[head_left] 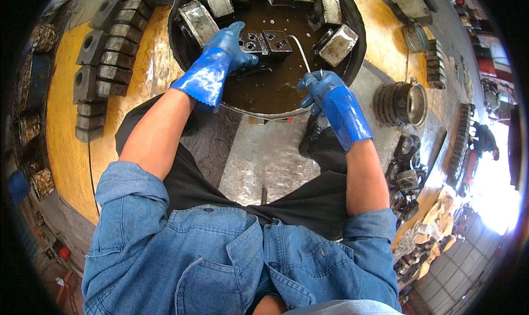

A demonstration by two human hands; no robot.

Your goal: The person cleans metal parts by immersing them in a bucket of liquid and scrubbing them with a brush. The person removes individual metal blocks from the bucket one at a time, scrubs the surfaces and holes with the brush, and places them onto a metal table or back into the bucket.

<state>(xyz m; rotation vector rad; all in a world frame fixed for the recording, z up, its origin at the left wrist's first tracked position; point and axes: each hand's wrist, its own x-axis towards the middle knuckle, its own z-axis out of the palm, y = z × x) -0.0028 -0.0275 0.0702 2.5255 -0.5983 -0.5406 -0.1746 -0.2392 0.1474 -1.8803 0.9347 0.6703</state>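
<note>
A round dark tub (pixel 359 50) of murky brown liquid stands in front of me. A dark metal block (pixel 275 41) with several round holes is held over the liquid. My left hand (pixel 227 46), in a blue rubber glove, grips the block's left end, fingers along the far side and thumb nearer me. My right hand (pixel 320 89), gloved alike, closes around a thin bent metal rod (pixel 301 50). Its curved tip reaches the block's right part; whether it sits inside a hole is too small to tell.
Several grey metal blocks, one a wet block (pixel 338 46), line the tub's inner wall. Rows of dark blocks (pixel 118 53) sit on the yellow surface at left. A ribbed metal cylinder (pixel 399 103) stands at right, near a pile of metal parts (pixel 409 177).
</note>
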